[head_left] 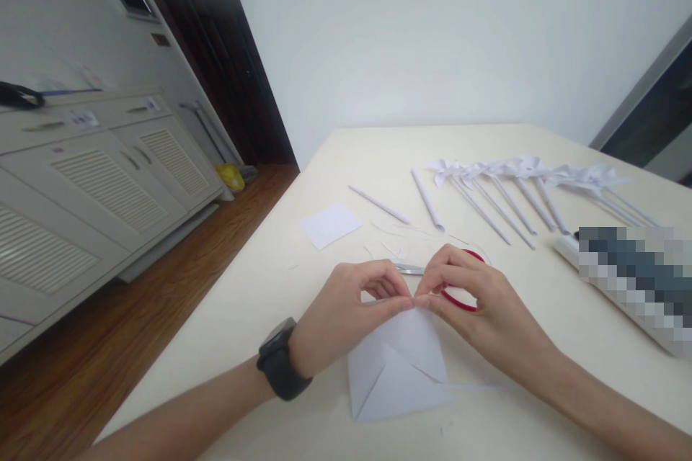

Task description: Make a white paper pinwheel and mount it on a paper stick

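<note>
A white paper square [400, 382] with slits cut in from its corners lies in front of me, its far edge lifted off the table. My left hand [373, 299], with a dark watch on the wrist, pinches that far edge between thumb and fingers. Close beside it, fingertips nearly touching, my right hand [459, 288] pinches the same paper's far tip. Just beyond the hands lie scissors [459, 298] with red handles, partly hidden behind my right hand. Thin paper strips [397, 248] are scattered near the blades.
Two rolled paper sticks [427, 200] lie farther back. Several paper pinwheels [508, 173] on sticks lie in a row at the back right. A flat white paper piece [331, 225] is at the left. A long pixelated object [632, 288] sits at the right. The table [259, 288] ends at the left.
</note>
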Demonstrator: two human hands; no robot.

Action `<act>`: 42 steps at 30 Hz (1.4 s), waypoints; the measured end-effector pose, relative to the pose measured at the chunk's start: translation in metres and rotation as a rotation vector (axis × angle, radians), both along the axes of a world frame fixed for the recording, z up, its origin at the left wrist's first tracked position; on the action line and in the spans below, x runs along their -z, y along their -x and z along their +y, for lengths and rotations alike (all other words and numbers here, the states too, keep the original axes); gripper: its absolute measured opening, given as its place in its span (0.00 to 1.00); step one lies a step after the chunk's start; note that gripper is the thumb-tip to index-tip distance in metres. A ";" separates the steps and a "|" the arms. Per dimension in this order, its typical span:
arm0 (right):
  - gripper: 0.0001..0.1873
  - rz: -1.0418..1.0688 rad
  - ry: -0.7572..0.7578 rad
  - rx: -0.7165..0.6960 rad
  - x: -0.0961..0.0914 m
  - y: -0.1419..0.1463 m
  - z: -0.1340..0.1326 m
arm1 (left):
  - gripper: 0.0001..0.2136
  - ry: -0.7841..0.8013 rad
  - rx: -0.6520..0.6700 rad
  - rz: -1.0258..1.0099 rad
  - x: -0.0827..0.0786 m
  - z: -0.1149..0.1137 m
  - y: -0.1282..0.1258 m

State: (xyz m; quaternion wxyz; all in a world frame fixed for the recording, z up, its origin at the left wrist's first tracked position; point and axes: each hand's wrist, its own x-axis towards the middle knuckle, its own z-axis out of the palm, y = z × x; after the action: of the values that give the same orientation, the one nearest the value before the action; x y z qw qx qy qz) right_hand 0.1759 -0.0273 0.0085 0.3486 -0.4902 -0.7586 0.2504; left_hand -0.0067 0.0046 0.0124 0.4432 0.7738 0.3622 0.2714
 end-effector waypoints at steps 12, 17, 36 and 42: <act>0.07 -0.005 0.062 0.105 0.001 -0.004 0.002 | 0.26 0.017 -0.108 -0.556 -0.035 0.025 0.018; 0.07 0.002 0.050 0.103 0.000 -0.004 0.002 | 0.07 0.102 -0.262 -0.603 -0.028 0.045 0.034; 0.07 -0.043 -0.014 0.097 0.004 -0.003 0.002 | 0.27 0.219 0.114 -0.311 -0.010 0.029 0.014; 0.07 -0.061 -0.012 0.092 0.004 -0.003 0.003 | 0.29 0.211 0.234 -0.230 -0.005 0.016 0.007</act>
State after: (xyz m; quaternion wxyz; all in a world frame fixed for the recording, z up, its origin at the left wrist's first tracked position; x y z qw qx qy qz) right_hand 0.1788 -0.0247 0.0043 0.3396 -0.5299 -0.7469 0.2147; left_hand -0.0135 0.0202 0.0172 0.5888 0.7239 0.2430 0.2650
